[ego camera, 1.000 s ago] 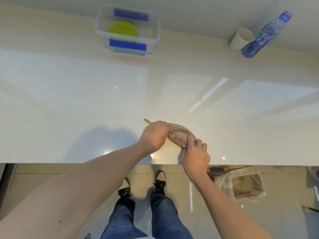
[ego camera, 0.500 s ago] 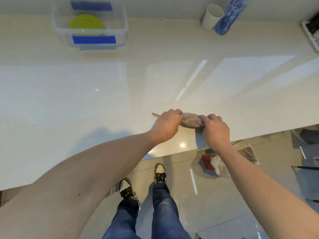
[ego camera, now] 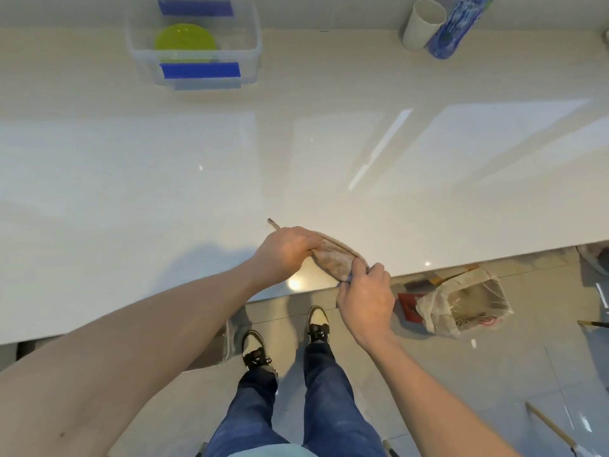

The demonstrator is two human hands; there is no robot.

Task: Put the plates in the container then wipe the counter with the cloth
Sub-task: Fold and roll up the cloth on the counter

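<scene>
A beige cloth [ego camera: 334, 260] is stretched between both hands just above the front edge of the glossy white counter [ego camera: 164, 179]. My left hand [ego camera: 285, 250] grips its left end, and a thin corner sticks out beyond the knuckles. My right hand [ego camera: 365, 296] pinches the right end. At the back left stands a clear plastic container [ego camera: 250, 57] with blue clips, and a lime-green plate [ego camera: 185, 41] lies inside it.
A white cup [ego camera: 421, 23] and a blue-labelled bottle [ego camera: 451, 28] lie at the back right of the counter. On the tiled floor to the right sits a plastic bag [ego camera: 461, 306] beside a red item. My shoes and jeans show below.
The view has shifted, so the counter now slants. The cloth has opened from a tight twist into a wider fold, and my right hand has dropped lower, toward the counter's edge.
</scene>
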